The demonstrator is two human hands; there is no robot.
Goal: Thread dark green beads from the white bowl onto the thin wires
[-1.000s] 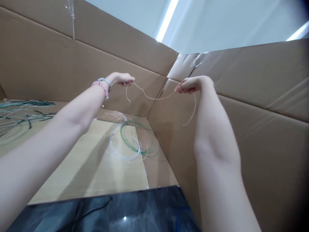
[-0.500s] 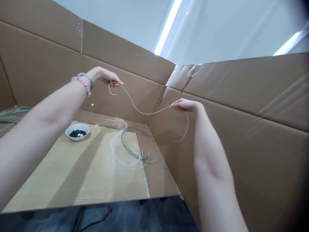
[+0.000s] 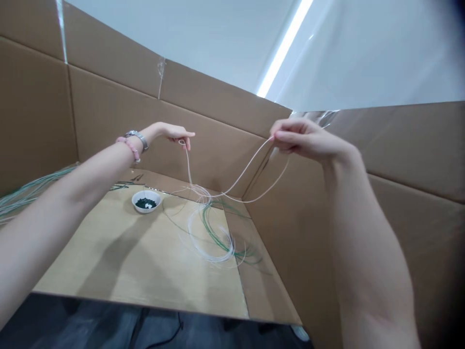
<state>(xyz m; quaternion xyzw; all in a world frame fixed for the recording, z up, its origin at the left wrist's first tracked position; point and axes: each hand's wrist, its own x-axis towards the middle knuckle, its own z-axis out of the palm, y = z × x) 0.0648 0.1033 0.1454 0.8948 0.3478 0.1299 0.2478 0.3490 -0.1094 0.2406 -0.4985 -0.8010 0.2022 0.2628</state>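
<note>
From my feed, pale and green strands [image 3: 34, 188] lie far left, then a white bowl [image 3: 146, 211] on the worktop [image 3: 145, 271]; my left hand [image 3: 184, 139] pinches the white wire [image 3: 249, 167], which sags past coiled wires [image 3: 209, 230] to my right hand [image 3: 274, 136], its fingertips gripping it

Bare forearms [image 3: 82, 182]; L wrist [image 3: 149, 131] w/ pink beaded bracelet [image 3: 130, 146] & silvery-grey band [image 3: 140, 137].

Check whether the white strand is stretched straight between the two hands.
No, the white strand sags in a deep curve between the left hand and the right hand.
</note>
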